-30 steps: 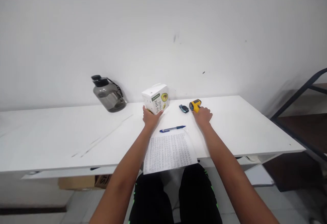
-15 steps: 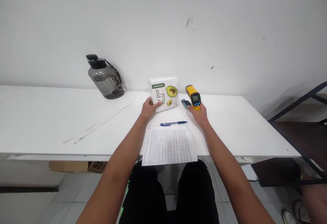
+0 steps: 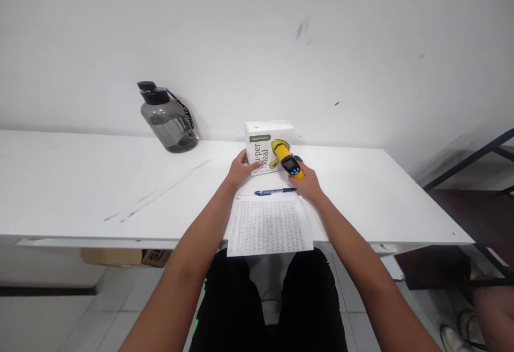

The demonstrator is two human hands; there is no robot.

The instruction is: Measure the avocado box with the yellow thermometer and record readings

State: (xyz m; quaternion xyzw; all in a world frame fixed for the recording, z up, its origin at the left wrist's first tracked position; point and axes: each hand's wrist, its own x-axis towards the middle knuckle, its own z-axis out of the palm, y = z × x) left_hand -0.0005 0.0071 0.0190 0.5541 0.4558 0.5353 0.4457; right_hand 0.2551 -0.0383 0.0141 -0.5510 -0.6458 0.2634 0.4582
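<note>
Two things are in our hands. The yellow thermometer gun (image 3: pixel 288 161) sits in our right hand (image 3: pixel 307 186), fingers wrapped shut around its grip, its nose aimed toward ten o'clock at the white carton (image 3: pixel 268 146) and overlapping the carton's front in this view; whether they touch we cannot tell. The carton stands upright near the table's far edge, at twelve o'clock from us. Our left hand (image 3: pixel 240 168) steadies it at its eight o'clock corner, fingers curled loosely against the left side and thumb on the front face. Just behind the gun, a small dark object (image 3: pixel 297 158) peeks out. A blue pen (image 3: pixel 275 191) lies crosswise between our hands, and at its six o'clock a printed sheet (image 3: pixel 269 225) hangs over the near edge of the white table (image 3: pixel 100 191). At ten o'clock from the carton, well apart, a smoky grey water jug (image 3: pixel 167 121) leans against the wall.
</note>
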